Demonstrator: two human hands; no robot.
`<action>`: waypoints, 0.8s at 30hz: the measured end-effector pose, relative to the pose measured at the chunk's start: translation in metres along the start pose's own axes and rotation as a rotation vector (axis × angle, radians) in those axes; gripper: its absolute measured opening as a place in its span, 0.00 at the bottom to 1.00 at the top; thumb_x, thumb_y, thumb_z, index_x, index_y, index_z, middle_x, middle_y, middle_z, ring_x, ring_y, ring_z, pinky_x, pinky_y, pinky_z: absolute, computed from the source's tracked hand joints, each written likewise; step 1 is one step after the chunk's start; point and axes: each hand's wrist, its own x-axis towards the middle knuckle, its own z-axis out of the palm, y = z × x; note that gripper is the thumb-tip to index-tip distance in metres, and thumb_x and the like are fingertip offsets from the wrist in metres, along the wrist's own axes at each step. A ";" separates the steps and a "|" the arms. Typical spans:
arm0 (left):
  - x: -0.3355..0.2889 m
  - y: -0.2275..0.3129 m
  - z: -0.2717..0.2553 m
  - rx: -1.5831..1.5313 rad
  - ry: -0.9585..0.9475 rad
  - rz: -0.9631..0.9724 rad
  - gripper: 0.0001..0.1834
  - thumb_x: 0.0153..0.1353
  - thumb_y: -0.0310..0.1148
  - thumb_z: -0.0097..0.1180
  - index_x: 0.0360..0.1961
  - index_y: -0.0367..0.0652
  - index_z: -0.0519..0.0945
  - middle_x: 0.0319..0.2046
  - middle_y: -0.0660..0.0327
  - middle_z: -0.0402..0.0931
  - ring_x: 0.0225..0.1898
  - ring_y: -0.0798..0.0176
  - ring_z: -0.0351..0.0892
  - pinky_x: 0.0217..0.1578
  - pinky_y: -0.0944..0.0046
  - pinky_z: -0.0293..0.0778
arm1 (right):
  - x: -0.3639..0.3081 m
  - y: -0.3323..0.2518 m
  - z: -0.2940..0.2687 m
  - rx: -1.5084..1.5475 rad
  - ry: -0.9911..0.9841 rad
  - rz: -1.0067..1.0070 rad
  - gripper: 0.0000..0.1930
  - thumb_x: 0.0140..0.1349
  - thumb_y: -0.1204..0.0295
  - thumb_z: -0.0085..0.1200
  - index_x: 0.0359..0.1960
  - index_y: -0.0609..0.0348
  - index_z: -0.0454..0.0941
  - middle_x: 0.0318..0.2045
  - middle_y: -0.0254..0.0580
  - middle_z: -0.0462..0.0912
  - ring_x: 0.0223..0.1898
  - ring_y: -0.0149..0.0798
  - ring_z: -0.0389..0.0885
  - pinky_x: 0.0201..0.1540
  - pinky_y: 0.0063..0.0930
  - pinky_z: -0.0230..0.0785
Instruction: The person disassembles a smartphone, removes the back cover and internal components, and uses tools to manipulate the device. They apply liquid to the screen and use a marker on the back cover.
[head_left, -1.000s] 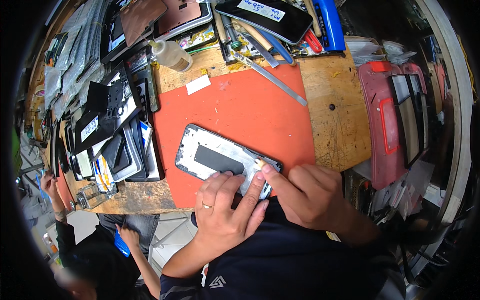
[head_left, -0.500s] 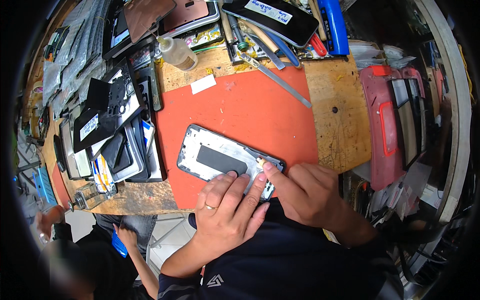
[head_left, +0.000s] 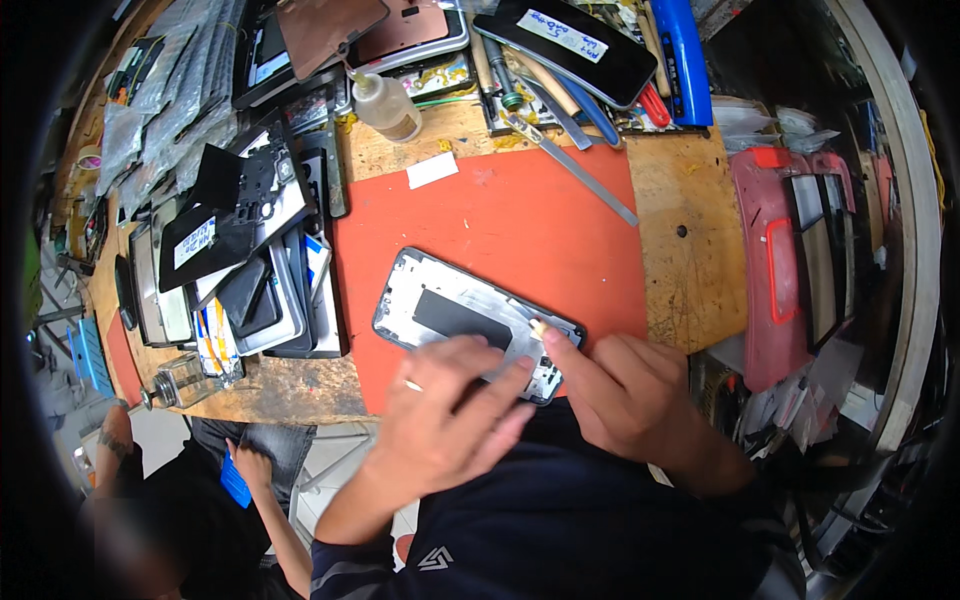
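A phone frame (head_left: 466,306), pale metal inside with a dark rectangle, lies tilted on the orange-red mat (head_left: 520,215). My right hand (head_left: 628,385) pinches a small tool (head_left: 540,328) over the frame's right end; its pale handle end shows at the fingertips, with what looks like a thin blade pointing left. Most of the tool is hidden by my fingers. My left hand (head_left: 445,415), ring on one finger, is smeared by motion over the frame's near edge. Its fingers look apart, with nothing seen in them; whether they touch the frame is unclear.
Stacked phone parts (head_left: 265,270) stand to the left. Beyond the mat are a dropper bottle (head_left: 388,108), a white slip (head_left: 432,171), a metal spatula (head_left: 580,178) and a dark phone (head_left: 575,50). A red case (head_left: 765,270) stands at right. Another person's hand (head_left: 252,468) shows lower left.
The view has shifted, so the bench sits slightly farther right and lower. My left hand's fingers have moved on the near side of the frame and are blurred. My right hand keeps its pinch.
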 end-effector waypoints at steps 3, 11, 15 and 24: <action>0.030 -0.020 -0.054 0.249 -0.133 -0.003 0.42 0.51 0.46 0.80 0.67 0.41 0.84 0.58 0.51 0.80 0.65 0.39 0.78 0.65 0.40 0.71 | -0.006 -0.004 -0.020 0.007 0.003 0.011 0.22 0.61 0.81 0.64 0.59 0.65 0.88 0.23 0.34 0.65 0.19 0.35 0.70 0.21 0.33 0.65; 0.035 -0.039 -0.063 0.283 -0.104 -0.091 0.49 0.43 0.37 0.84 0.71 0.41 0.80 0.51 0.48 0.75 0.54 0.44 0.80 0.53 0.48 0.80 | -0.011 0.008 -0.027 0.152 0.205 0.092 0.24 0.58 0.87 0.64 0.58 0.68 0.87 0.21 0.39 0.71 0.17 0.39 0.71 0.21 0.36 0.65; 0.017 -0.003 -0.016 0.289 0.323 -0.440 0.44 0.55 0.25 0.79 0.75 0.39 0.76 0.52 0.48 0.72 0.47 0.50 0.79 0.42 0.57 0.81 | -0.008 0.003 -0.020 0.205 0.176 0.070 0.24 0.57 0.87 0.64 0.58 0.68 0.87 0.21 0.37 0.69 0.17 0.39 0.70 0.21 0.36 0.64; -0.033 0.019 -0.025 0.287 0.339 -0.434 0.24 0.65 0.20 0.66 0.63 0.34 0.83 0.51 0.45 0.83 0.56 0.41 0.82 0.61 0.45 0.76 | -0.007 0.008 -0.016 0.399 -0.123 -0.061 0.24 0.58 0.82 0.70 0.59 0.62 0.89 0.24 0.36 0.70 0.22 0.40 0.74 0.25 0.37 0.68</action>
